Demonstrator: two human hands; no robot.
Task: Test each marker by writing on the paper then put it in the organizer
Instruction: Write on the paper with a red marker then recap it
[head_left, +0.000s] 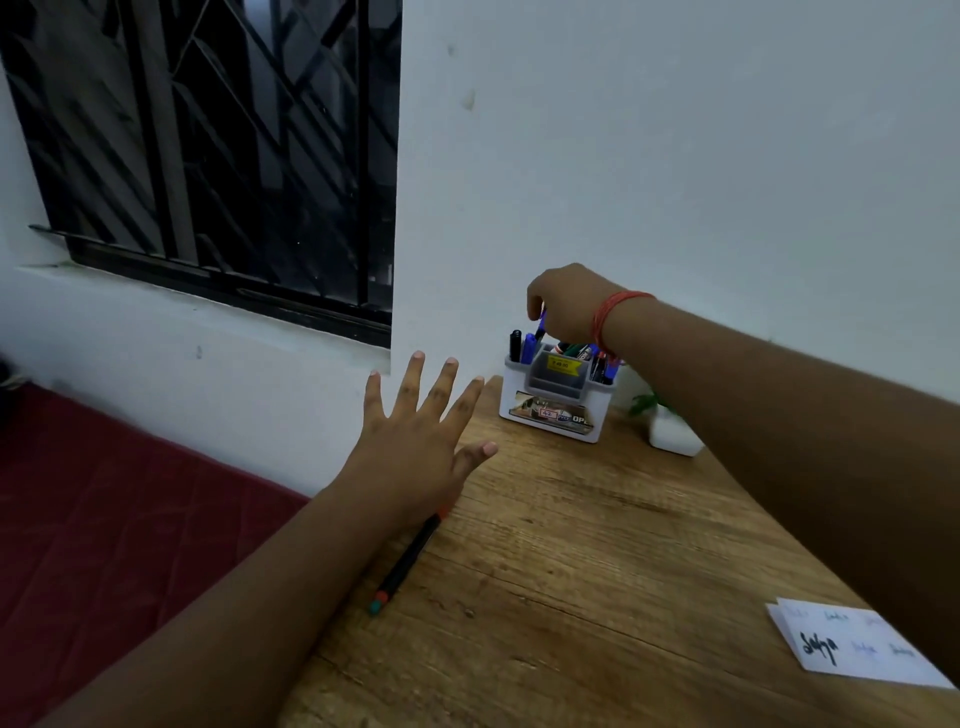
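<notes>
Two hands apart, right hand (563, 301) pinching blue marker (540, 325) over white organizer (553, 402) on tabletop (597, 545), left hand (415, 436) spread open over black marker (408, 558), paper (857, 649) near right.

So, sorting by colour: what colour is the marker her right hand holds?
Blue marker, seen in the head view.

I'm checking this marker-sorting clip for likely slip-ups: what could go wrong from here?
The right hand lowers a blue marker into an already crowded organizer; it might jam against other markers or tip the organizer. The black marker lies by the table edge under the open left hand; a nudge could roll it off.
</notes>
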